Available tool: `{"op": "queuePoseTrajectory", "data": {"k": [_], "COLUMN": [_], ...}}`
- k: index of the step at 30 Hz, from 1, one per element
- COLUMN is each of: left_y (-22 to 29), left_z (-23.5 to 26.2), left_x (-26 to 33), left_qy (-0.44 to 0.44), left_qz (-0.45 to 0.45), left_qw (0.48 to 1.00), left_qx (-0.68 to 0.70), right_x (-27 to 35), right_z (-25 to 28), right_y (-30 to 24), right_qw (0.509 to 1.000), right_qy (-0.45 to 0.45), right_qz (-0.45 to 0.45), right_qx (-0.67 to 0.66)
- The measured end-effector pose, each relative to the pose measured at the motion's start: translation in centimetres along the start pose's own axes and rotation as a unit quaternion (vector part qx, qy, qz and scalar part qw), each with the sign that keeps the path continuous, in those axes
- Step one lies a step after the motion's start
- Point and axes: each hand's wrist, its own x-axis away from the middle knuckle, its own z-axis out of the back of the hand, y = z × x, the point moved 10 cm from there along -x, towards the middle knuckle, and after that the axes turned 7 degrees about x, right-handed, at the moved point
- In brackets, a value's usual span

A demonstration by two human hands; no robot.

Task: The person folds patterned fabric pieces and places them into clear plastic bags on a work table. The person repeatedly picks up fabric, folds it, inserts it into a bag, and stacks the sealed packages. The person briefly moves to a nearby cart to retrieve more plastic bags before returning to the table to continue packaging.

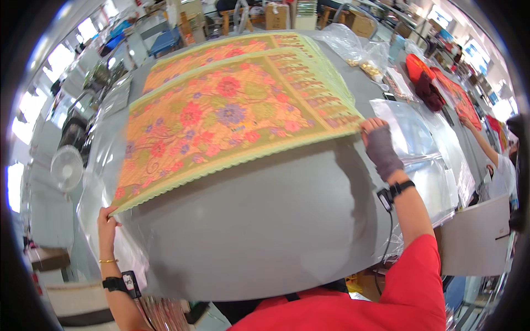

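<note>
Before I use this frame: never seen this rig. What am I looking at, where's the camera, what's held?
There's no machine here: a person is working with their own hands. The single picture comes from a fisheye camera on their head, looking down, so straight edges bend near the rim. The left hand and right hand grip the two near corners of a floral cloth in their fingers. A similar cloth lies behind it on the grey table. Clear plastic sheets lie at the right. Each forearm wears a black strap with a small device.
</note>
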Motion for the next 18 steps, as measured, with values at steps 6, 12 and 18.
{"op": "queuePoseTrajectory", "data": {"k": [6,12,18], "left_y": [0.8,2.2,1.5], "left_z": [2.1,6.0,9.3], "left_x": [13.1,25.1,27.9], "left_qy": [0.071,0.052,0.132], "left_qz": [0.005,0.025,0.048], "left_qw": [0.995,0.996,0.965], "left_qx": [-0.067,-0.073,0.223], "right_x": [11.1,21.4,26.2], "right_z": [9.4,17.0,18.4], "right_y": [-3.0,-3.8,-0.1], "right_qw": [0.993,0.959,0.811], "right_qy": [-0.103,-0.193,-0.213], "right_qz": [0.039,-0.087,-0.29], "right_qx": [-0.028,-0.19,-0.461]}}
